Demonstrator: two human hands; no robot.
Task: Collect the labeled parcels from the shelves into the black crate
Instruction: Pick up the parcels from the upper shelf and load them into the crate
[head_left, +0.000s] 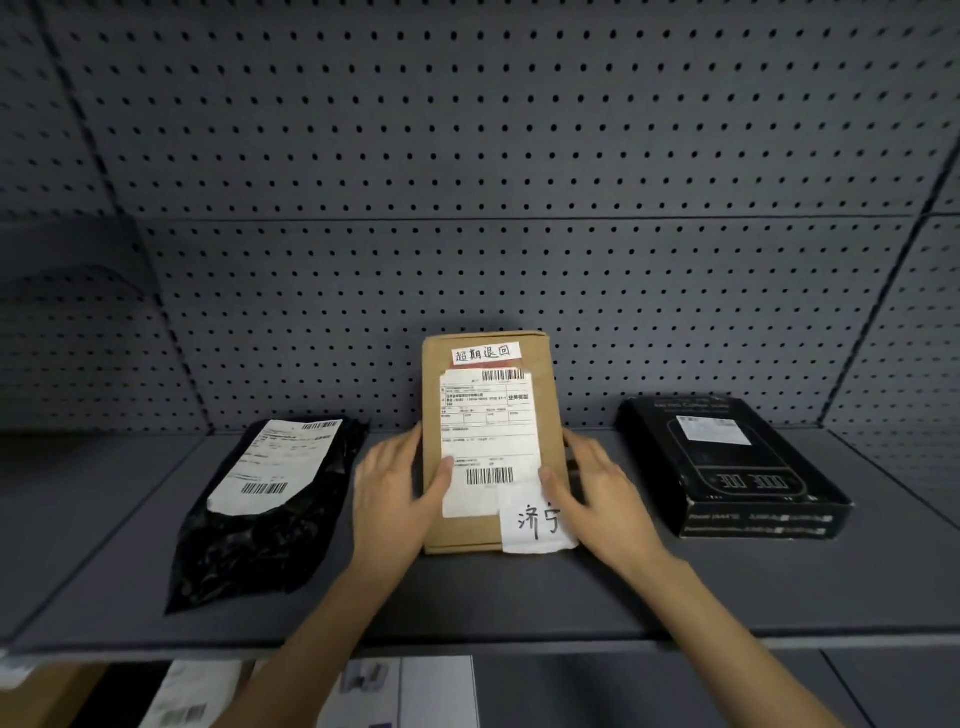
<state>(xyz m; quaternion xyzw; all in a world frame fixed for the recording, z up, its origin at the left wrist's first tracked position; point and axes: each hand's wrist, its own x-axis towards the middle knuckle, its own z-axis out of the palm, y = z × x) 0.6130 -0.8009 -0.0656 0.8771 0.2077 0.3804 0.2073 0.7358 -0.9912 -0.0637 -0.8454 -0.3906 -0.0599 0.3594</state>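
Observation:
A brown cardboard parcel (545, 415) with a white shipping label and two handwritten white tags stands tilted on the grey shelf (467, 597), its far end raised against the pegboard. My left hand (397, 499) grips its left edge, thumb on the label. My right hand (597, 493) grips its right edge, thumb beside the lower tag. A black plastic mailer bag (260, 540) with a white label lies flat to the left. A black product box (737, 467) with a small white label lies to the right. The black crate is out of view.
A grey pegboard wall (467, 156) backs the shelf. Below the shelf's front edge, a lower level holds more parcels, including a white one (436, 691) and a labelled one (182, 696). Bare shelf surface lies in front of the brown parcel.

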